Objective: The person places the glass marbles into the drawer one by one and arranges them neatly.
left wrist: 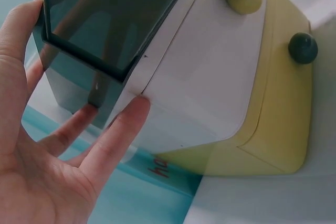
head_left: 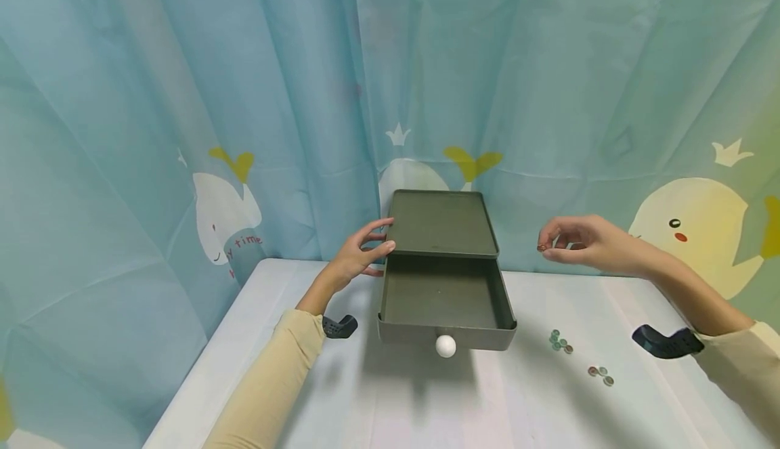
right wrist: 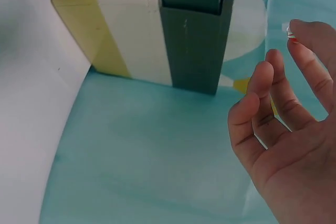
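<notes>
Left hand: the left hand [head_left: 353, 256] is spread against the left side of the drawer box [head_left: 445, 222], its fingers apart and reaching forward; one fingertip lies by the white tier [left wrist: 199, 61].
Left arm: it stretches forward from the near side of the table [head_left: 329, 401], in a beige sleeve [head_left: 274, 368].
Right hand: the right hand [head_left: 579, 240] is raised off the table to the right of the box, thumb and index finger pinching a small reddish piece [head_left: 542, 248], the other fingers loosely bent and apart.
Right arm: it slants in from the right, a black band [head_left: 667, 342] at the wrist.
Drawer box: near the table's back edge; its top drawer [head_left: 441, 300], dark green with a white knob [head_left: 445, 346], is pulled out. Below are the white tier and a yellow tier [left wrist: 283, 103].
Small discs: two groups on the table right of the drawer, the greener group [head_left: 556, 345] nearer the back edge than the browner group [head_left: 603, 372].
</notes>
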Demonstrator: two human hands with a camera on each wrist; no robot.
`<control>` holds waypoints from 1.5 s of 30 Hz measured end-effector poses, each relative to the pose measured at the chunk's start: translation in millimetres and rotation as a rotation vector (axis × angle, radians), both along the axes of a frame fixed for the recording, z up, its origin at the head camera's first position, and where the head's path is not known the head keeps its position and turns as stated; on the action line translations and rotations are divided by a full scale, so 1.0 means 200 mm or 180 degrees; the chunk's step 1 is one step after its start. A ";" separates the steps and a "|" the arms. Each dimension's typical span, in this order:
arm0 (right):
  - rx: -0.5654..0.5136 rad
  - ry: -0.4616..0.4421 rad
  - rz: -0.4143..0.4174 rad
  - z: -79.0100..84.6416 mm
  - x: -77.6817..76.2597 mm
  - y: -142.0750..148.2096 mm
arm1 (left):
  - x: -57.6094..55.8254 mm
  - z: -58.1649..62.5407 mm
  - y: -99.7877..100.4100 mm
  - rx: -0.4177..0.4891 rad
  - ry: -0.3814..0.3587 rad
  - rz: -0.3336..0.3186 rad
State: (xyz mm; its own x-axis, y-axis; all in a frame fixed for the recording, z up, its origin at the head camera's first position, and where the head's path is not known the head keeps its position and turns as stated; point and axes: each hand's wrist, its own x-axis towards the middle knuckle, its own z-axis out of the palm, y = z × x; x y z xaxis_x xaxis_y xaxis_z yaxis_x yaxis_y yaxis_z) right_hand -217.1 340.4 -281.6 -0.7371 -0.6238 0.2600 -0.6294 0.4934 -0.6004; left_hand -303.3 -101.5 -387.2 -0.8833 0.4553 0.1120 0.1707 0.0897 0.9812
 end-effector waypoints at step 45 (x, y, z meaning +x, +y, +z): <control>0.0487 -0.0693 0.1039 0.17 -0.18 -0.78 | 0.00 0.01 0.01 0.0005 -0.0003 -0.0011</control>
State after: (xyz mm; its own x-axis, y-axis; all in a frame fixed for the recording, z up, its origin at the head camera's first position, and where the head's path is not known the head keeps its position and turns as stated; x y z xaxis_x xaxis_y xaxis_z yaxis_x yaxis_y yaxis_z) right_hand -253.5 185.2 -248.4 -0.5219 -0.8530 0.0061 -0.6339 0.3831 -0.6719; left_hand -303.3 -100.2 -385.7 -0.8818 0.4581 0.1119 0.1701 0.0877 0.9815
